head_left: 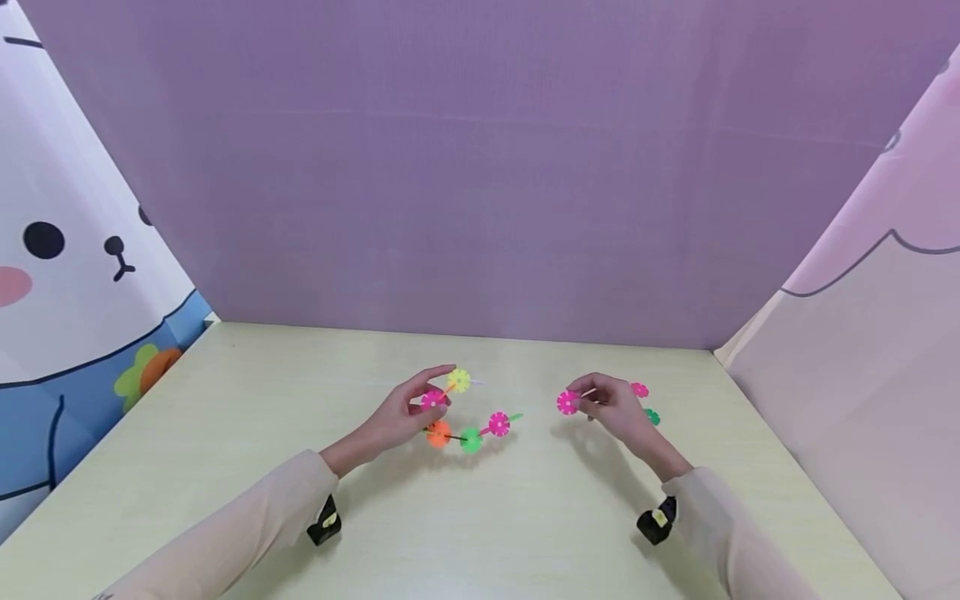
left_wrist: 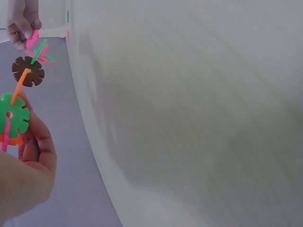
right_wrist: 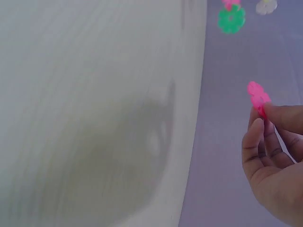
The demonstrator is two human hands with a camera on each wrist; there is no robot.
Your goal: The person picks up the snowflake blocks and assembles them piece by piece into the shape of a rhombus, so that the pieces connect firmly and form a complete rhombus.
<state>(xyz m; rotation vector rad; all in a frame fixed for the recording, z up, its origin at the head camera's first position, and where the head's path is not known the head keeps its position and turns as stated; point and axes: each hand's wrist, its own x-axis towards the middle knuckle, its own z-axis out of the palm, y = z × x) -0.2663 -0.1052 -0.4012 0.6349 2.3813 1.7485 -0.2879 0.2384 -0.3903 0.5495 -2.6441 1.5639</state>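
Observation:
Lifted above the table, my left hand (head_left: 401, 410) pinches a curved chain of slotted plastic snowflake discs. The chain includes a yellow disc (head_left: 459, 381), an orange disc (head_left: 438, 434), a green disc (head_left: 471, 440) and a pink disc (head_left: 498, 424); other discs are turned edge-on. In the left wrist view a brown disc (left_wrist: 28, 71) also belongs to it. To the right, my right hand (head_left: 615, 408) holds a separate pink disc (head_left: 567, 403) between thumb and fingertips. The right wrist view shows this pink disc (right_wrist: 257, 93) apart from the chain, with its lower part hidden by the fingers.
Behind and beside the right hand are a loose pink disc (head_left: 640, 389) and a green disc (head_left: 652, 416) on the pale table (head_left: 480, 533). A purple backdrop (head_left: 480, 208) rises at the far edge, with printed cloths at both sides.

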